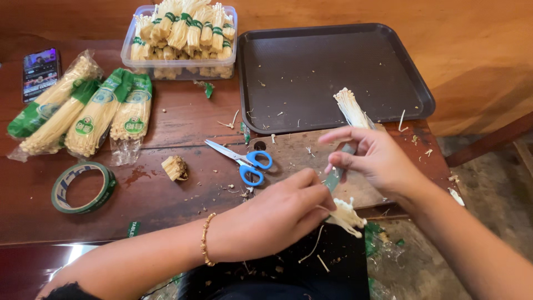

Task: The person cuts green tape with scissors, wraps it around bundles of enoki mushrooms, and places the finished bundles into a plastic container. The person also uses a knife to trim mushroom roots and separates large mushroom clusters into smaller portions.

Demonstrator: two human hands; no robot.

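Head view: left hand [277, 214] pinches a small enoki bunch [347, 215] over the lap; right hand [373, 157] grips a green tape strip [335, 176] — blue scissors [249, 163] just beside, dark tray [333, 72] beyond with another bunch [351, 108] on its edge, tape roll [83, 187] and packaged mushrooms [83, 114] well apart.

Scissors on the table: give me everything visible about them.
The scissors are a small pair with bright blue plastic loop handles and plain silver metal blades. They lie flat on the dark wooden table, blades shut, tips pointing up-left, handles toward the lower right, overlapping the left edge of the worn wooden cutting board. Neither hand touches them; the left hand is nearest, just below the handles. Small mushroom scraps lie scattered around them.
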